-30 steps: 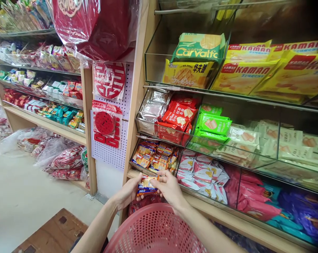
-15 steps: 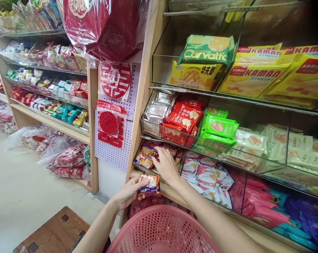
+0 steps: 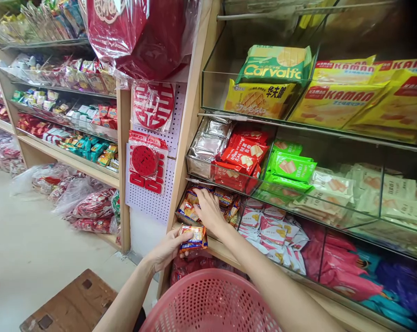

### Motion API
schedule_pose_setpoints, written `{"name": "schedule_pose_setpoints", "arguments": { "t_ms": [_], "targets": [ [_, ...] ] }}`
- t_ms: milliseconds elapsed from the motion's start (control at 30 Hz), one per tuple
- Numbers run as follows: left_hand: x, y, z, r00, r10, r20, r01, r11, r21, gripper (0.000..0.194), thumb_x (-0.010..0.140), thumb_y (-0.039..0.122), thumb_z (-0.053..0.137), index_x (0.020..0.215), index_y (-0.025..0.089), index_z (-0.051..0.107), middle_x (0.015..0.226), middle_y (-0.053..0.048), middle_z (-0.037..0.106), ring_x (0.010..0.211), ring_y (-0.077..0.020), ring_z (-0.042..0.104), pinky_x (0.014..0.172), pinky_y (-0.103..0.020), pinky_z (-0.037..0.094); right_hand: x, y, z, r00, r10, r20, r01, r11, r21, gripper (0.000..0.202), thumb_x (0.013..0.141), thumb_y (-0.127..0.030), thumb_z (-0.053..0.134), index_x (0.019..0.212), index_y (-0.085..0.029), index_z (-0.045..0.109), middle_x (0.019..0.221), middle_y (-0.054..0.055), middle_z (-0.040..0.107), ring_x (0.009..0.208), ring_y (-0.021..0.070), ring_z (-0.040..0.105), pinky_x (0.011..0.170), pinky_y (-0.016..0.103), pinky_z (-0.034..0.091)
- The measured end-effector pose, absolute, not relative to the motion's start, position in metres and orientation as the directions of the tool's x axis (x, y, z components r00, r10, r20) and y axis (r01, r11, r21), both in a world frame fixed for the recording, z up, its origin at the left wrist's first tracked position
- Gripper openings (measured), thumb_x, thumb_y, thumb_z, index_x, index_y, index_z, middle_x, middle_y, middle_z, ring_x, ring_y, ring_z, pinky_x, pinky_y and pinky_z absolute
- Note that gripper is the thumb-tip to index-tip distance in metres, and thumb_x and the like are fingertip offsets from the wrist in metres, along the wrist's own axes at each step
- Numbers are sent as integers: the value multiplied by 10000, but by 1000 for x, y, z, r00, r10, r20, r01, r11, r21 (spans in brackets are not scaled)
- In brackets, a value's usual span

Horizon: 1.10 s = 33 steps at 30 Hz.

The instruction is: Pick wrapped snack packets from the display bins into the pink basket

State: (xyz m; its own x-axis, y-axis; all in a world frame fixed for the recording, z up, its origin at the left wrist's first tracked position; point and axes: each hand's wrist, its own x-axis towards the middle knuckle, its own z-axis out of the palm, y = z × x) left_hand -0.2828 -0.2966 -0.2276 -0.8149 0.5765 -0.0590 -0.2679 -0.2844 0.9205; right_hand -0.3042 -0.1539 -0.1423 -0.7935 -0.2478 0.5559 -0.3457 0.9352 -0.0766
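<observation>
Between the thumb and fingers of my left hand [image 3: 167, 250] are small orange-and-blue snack packets [image 3: 194, 237], apparently stacked; the exact number is unclear. They are just in front of the lowest shelf's left bin. My right hand [image 3: 209, 210] reaches over that bin, its fingers stretched out and resting on the matching snack packets [image 3: 190, 203] inside. Some of its fingertips are hard to make out against the wrappers. Below both arms stands a pink perforated basket [image 3: 215, 281], its visible inside bare.
Glass dividers split the shelves. Right of the bin lie white-and-pink packets [image 3: 273, 226]. Red packets [image 3: 244, 152] and green packets [image 3: 291, 166] fill the tier above. A wooden stool [image 3: 70, 299] stands on the floor at lower left, near bagged goods [image 3: 94, 205].
My right hand has shifted slightly left and deeper into the bin, onto the packets. My left hand keeps its hold on the packets, barely moved. The view has shifted slightly.
</observation>
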Motion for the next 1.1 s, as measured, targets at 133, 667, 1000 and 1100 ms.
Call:
{"name": "schedule_pose_setpoints", "arguments": {
  "t_ms": [133,667,1000,1100],
  "targets": [
    [-283,-296,-228,-815,576,-66,-263,-267,927,376,700,423,670,944,154,572,755,-20,633,550,-67,523,453,-162,358,-307,-158,-139,-798,-220,561,-296,954,-47,458,799,-132,444,1248,-201,382,1147,108,521,1037,252,471,823,384,348],
    [-283,-296,-230,-809,586,-49,-241,-253,937,347,725,419,647,940,157,570,737,-12,616,536,-59,490,460,-163,353,-279,-146,-129,-746,-278,606,-323,946,36,368,867,-157,361,1222,-206,442,1059,99,581,970,247,465,807,391,357],
    [-283,-290,-238,-735,674,-76,-306,-230,924,293,763,404,610,912,155,575,746,-27,611,522,-63,496,444,-169,329,-216,-142,-173,-926,297,235,-243,10,-970,396,730,-350,605,1090,-214,511,979,45,639,831,185,599,741,330,484],
    [-283,-287,-240,-726,682,-87,-324,-228,918,327,777,434,578,933,147,584,765,-41,619,519,-73,504,431,-175,319,-206,-142,-178,-970,242,10,-82,-291,-953,365,658,-352,674,969,-189,574,910,38,673,829,191,619,699,305,492]
  ]
}}
